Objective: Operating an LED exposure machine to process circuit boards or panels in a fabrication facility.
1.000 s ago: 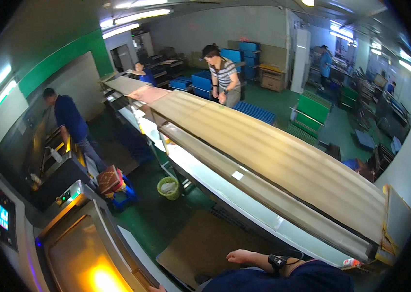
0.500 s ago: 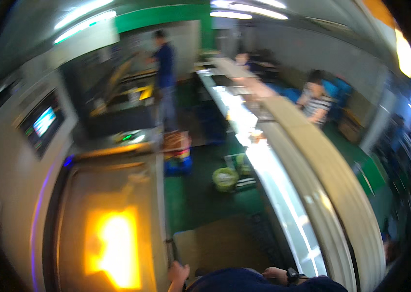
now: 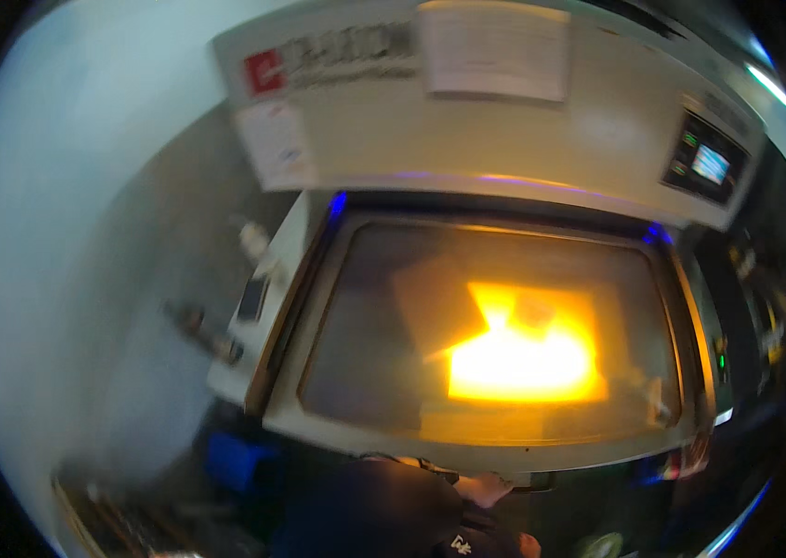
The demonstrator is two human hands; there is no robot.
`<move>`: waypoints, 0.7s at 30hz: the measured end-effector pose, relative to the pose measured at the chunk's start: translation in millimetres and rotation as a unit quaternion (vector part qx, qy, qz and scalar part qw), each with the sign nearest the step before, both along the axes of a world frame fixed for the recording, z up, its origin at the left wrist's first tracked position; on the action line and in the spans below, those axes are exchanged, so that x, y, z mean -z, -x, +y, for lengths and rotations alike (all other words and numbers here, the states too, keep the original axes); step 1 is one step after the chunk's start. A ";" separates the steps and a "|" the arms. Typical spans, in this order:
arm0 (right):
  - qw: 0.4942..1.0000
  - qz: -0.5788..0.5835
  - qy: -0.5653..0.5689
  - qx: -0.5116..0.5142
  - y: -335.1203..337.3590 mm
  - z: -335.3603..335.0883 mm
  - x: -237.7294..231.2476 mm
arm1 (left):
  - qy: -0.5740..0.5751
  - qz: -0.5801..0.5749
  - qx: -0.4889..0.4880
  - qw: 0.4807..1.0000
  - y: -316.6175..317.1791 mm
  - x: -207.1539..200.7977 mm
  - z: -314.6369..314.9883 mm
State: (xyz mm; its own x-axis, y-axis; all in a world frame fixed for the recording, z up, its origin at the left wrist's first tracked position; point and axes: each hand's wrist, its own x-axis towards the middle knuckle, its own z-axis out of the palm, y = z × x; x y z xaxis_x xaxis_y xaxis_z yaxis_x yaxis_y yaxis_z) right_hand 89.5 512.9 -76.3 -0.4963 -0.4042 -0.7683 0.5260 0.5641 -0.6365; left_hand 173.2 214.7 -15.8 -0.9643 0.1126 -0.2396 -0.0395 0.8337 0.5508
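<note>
A large pale machine stands in front of me, with a wide framed glass bed point(image 3: 365, 344). Bright yellow light glows under the bed's right half, around darker flat shapes. My left hand point(image 3: 486, 488) is at the bed's front edge, its fingers closed at a dark handle point(image 3: 534, 482) there; blur softens the fingers. A dark band circles that forearm near the wrist. Of my right hand point(image 3: 529, 546) only a small part shows at the lower edge, below the left one, and its fingers are hidden.
A control screen point(image 3: 711, 164) is set in the machine's upper right, and a paper sheet point(image 3: 493, 51) hangs on its hood. A dark phone-like slab point(image 3: 251, 299) lies on the left ledge. A blue bin point(image 3: 237, 460) stands at lower left.
My view has swung left, from the aisle with the long lit bench and two co-workers to the machine's front. My left hand stays by the bed's edge; my right hand has mostly left the view.
</note>
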 end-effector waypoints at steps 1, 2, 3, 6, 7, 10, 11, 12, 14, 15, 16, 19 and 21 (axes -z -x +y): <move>1.000 -0.012 0.015 -0.020 20.9 -11.2 -0.5 | 0.012 -0.001 0.038 0.999 5.0 -13.3 -7.0; 0.998 -0.031 0.028 -0.038 34.3 -25.0 0.2 | 0.029 -0.005 0.082 0.996 0.9 -14.3 -13.6; 0.996 -0.044 0.048 -0.063 50.8 -48.7 -5.3 | 0.010 -0.047 0.044 0.998 7.3 17.5 -19.4; 0.988 -0.090 0.080 -0.097 80.8 -82.6 -9.3 | 0.003 -0.074 -0.062 0.995 8.2 26.8 -9.9; 0.984 -0.106 0.096 -0.108 92.9 -92.9 -7.7 | 0.010 -0.073 -0.090 0.993 9.0 22.9 -13.5; 0.970 -0.168 0.127 -0.117 113.6 -91.4 2.5 | -0.040 -0.117 -0.184 0.975 0.2 8.7 17.3; 0.964 -0.188 0.141 -0.122 121.9 -90.6 6.0 | 0.017 -0.093 -0.195 0.976 -0.5 4.4 25.7; 0.957 -0.209 0.153 -0.129 127.6 -91.9 9.7 | 0.074 -0.070 -0.201 0.974 0.0 4.2 33.7; 0.940 -0.252 0.178 -0.145 139.1 -94.2 17.1 | 0.100 -0.052 -0.226 0.968 0.1 6.3 44.1; 0.930 -0.274 0.192 -0.151 142.3 -96.7 20.7 | 0.124 -0.032 -0.234 0.964 1.2 8.9 46.9; 0.921 -0.292 0.199 -0.164 140.2 -100.0 17.7 | 0.125 -0.037 -0.236 0.963 0.3 12.5 49.3; 0.956 -0.189 0.139 -0.179 125.5 -111.2 -0.2 | 0.125 -0.063 -0.309 0.941 4.6 -0.9 58.2; 0.970 -0.156 0.091 -0.163 117.1 -114.1 -11.5 | 0.123 -0.063 -0.320 0.937 6.8 -7.6 63.6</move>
